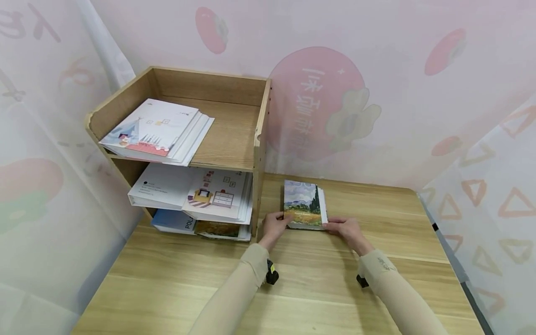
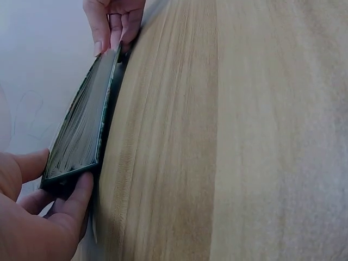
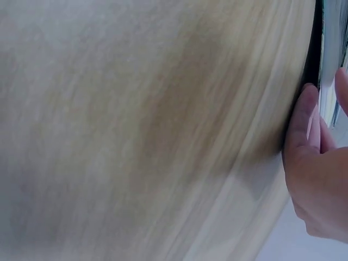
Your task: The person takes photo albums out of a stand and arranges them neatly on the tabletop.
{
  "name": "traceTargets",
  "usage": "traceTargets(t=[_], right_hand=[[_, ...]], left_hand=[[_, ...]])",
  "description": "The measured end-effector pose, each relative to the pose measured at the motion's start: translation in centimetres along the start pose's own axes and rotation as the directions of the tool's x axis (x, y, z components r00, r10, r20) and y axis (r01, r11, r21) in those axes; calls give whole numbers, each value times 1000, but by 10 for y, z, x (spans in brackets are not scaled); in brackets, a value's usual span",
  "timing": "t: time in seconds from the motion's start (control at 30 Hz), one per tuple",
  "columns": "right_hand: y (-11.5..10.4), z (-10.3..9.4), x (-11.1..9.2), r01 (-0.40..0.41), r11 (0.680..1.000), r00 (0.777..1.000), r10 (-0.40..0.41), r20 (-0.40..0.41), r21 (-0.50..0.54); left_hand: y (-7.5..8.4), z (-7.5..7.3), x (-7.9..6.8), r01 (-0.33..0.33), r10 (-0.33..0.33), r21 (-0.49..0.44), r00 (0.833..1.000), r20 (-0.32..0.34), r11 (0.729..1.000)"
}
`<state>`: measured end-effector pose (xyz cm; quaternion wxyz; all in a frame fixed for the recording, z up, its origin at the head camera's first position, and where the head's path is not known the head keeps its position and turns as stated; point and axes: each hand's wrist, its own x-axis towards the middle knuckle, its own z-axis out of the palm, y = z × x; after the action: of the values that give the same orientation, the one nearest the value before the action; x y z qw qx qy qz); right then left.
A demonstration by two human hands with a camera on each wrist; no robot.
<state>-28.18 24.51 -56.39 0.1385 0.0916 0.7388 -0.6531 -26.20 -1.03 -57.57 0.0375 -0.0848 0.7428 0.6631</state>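
Book [image 1: 302,204]: held over the table [image 1: 318,288], just right of the wooden shelf [image 1: 209,83]
Left hand [image 1: 274,227]: clamped on its near left corner
Right hand [image 1: 349,231]: clamped on its near right corner

The shelf unit [image 1: 262,139] is set on the table [image 1: 318,293], and the curtain [image 1: 398,116] is hung behind it and to its left. The upper books [image 1: 155,125] are stacked on its top tier, at its left side. The middle books [image 1: 217,200] are laid in its second tier, and the lower books [image 1: 173,220] beneath them, in its lowest. To its right, a single book [image 1: 307,204] is held between two hands: the left hand [image 1: 274,227] is placed nearer the unit, the right hand [image 1: 347,230] farther from it.
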Motion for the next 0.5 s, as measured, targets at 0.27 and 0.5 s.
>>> traceTargets(t=[0.27, 0.5], right_hand=[[-6, -2, -2, 51, 949, 995, -76, -70, -311], [-8, 0, -2, 38, 962, 995, -61, -78, -269]], left_hand=[[-1, 3, 2, -3, 3, 3, 1000, -19, 1000], [3, 9, 3, -57, 60, 49, 996, -62, 997]])
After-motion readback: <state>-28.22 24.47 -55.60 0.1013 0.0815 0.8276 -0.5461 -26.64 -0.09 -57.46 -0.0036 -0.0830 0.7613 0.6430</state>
